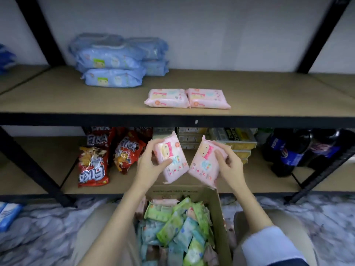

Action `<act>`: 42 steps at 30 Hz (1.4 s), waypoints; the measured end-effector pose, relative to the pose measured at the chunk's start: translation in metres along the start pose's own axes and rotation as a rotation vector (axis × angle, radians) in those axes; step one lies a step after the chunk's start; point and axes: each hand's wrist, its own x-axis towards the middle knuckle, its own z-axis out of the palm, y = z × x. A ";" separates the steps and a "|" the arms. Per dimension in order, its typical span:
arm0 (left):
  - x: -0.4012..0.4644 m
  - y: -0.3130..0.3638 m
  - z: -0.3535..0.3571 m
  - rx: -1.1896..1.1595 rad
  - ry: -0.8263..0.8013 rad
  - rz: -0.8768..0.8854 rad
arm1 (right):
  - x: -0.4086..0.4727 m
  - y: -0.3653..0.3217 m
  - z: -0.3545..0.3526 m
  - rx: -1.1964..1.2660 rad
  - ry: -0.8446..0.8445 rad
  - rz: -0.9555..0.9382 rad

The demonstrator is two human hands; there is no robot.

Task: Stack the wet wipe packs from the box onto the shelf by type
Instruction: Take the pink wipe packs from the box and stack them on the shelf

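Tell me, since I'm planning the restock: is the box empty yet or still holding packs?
Still holding packs: the cardboard box shows many green and blue packs piled inside, a few pink among them.

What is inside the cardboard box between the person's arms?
The cardboard box holds a loose heap of green packs, pale blue packs and a few pink ones. Lower layers and the bottom are covered.

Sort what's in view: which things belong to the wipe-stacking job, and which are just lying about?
Job: left hand with one pink pack; right hand with another pink pack; box; pink packs on shelf; blue packs; shelf.

Lying about: snack bags; soda bottles.
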 end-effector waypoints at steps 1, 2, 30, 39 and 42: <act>0.008 0.014 -0.004 -0.029 0.006 0.031 | 0.009 -0.013 -0.004 0.021 0.021 -0.030; 0.015 0.029 -0.007 -0.052 0.010 0.060 | 0.017 -0.026 -0.007 0.043 0.037 -0.049; 0.165 0.093 -0.029 0.621 -0.048 -0.223 | 0.195 -0.095 -0.012 -0.703 -0.227 0.290; 0.155 0.101 -0.037 0.799 -0.056 -0.110 | 0.172 -0.127 0.008 -1.026 -0.039 0.175; 0.151 0.097 -0.037 0.938 -0.023 -0.134 | 0.168 -0.129 0.008 -1.005 -0.105 0.175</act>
